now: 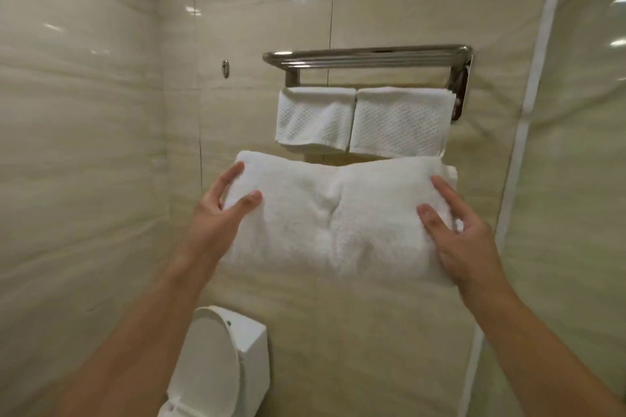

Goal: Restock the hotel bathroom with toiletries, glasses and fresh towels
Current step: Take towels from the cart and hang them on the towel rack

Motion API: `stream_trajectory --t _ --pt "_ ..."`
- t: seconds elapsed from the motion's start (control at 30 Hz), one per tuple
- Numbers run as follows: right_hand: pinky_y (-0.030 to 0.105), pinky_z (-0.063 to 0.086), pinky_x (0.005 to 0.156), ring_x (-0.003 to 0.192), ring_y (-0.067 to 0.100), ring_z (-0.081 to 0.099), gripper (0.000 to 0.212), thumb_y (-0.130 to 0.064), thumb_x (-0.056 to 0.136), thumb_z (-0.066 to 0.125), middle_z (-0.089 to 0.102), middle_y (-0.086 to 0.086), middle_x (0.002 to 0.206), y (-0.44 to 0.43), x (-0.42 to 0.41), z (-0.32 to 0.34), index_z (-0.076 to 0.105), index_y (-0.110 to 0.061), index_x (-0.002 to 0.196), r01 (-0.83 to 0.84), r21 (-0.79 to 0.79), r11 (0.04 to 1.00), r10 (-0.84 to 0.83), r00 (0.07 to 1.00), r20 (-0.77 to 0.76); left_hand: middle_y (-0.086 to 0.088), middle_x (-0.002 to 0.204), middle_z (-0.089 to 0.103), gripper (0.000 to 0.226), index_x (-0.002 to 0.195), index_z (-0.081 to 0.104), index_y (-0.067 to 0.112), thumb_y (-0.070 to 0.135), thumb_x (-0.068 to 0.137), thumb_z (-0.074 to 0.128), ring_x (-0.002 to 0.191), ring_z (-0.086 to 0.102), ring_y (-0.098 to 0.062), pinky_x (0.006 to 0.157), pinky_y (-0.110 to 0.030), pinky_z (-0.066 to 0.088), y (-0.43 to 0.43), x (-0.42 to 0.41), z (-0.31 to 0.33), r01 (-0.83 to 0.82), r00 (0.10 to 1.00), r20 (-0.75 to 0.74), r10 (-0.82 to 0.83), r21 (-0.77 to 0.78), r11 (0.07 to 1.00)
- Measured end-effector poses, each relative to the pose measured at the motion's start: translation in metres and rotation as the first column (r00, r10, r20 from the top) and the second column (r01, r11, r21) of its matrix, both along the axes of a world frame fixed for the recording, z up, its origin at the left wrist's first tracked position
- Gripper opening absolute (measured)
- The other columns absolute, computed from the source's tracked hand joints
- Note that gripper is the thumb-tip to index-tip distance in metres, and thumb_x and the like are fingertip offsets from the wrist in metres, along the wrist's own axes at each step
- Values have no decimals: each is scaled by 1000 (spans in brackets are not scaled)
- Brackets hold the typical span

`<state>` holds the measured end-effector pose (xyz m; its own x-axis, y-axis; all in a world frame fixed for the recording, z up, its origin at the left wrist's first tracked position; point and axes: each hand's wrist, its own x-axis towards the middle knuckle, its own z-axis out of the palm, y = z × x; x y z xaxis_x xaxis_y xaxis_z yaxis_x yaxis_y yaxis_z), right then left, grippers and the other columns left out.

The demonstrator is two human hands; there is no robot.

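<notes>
My left hand (220, 210) and right hand (464, 234) each clasp an end of the folded towel (332, 220), held crosswise; the rack (366, 56) sits above my fingers (234, 171).

Glossy beige tiled walls (84, 145) with ceiling-light reflections; white toilet (216, 366) near left; glass partition (576, 145) right.

Bolted to glossy beige tiled wall (406, 10), up beyond the fingers: polished chrome tube rack (367, 56). Carries, draped over its lower bar with edges touching, one white waffle-weave hand towel (313, 118) above the left-hand fingers (233, 173), a second waffle-weave towel (399, 122) above the right-hand fingers (443, 189).
</notes>
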<state>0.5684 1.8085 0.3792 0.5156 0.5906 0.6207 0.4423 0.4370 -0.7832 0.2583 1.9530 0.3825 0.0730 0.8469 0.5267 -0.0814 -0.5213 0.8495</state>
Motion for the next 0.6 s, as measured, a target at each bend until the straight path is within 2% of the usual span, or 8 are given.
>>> stream_trajectory --t 0.1,0.23,0.27,0.33,0.4,0.5,0.6 --pt "22 37 116 139 1 47 49 -33 95 73 55 -21 146 31 9 35 61 -42 142 44 99 994 -48 998 41 18 139 62 58 137 58 56 44 86 81 129 61 -12 109 -46 52 45 11 42 46 999 -3 -46 70 996" --pt "1 34 96 137 -3 44 49 -31 96 72 54 -33 137 64 17 71 60 -42 143 134 192 972 -146 988 54 13 140 61 55 141 57 48 34 92 77 122 63 -8 98 -30 55 90 34 88 114 993 22 -120 166 979" --pt "-2 34 92 135 -4 43 49 -31 97 72 53 -35 134 70 17 77 59 -42 143 158 215 964 -172 984 47 12 140 61 55 141 58 47 34 92 77 122 63 -10 97 -30 55 99 40 99 125 991 21 -130 182 975" --pt "-9 33 85 134 -5 44 49 -29 97 72 54 -29 139 81 22 88 60 -39 143 201 255 946 -217 975 39 14 138 61 54 140 59 48 35 91 78 122 63 -12 102 -36 54 116 53 119 151 987 24 -159 205 967" --pt "-10 34 82 133 -4 45 49 -29 97 72 54 -25 142 91 29 101 60 -39 143 230 277 933 -244 970 19 18 135 61 53 138 60 48 33 91 79 118 64 -8 102 -36 55 130 66 138 174 982 36 -187 230 958" --pt "-9 35 81 131 -3 47 48 -29 97 72 55 -20 141 102 43 120 60 -39 143 275 307 911 -295 955 21 21 131 61 53 138 60 49 34 91 79 110 66 -3 90 -28 57 147 85 161 202 974 40 -221 281 938" --pt "-9 35 82 126 -9 46 47 -31 98 70 54 -17 143 112 62 139 59 -39 143 305 324 896 -339 940 52 18 129 62 52 134 59 55 38 89 79 110 68 -11 91 -36 60 167 106 182 232 968 18 -249 303 924"
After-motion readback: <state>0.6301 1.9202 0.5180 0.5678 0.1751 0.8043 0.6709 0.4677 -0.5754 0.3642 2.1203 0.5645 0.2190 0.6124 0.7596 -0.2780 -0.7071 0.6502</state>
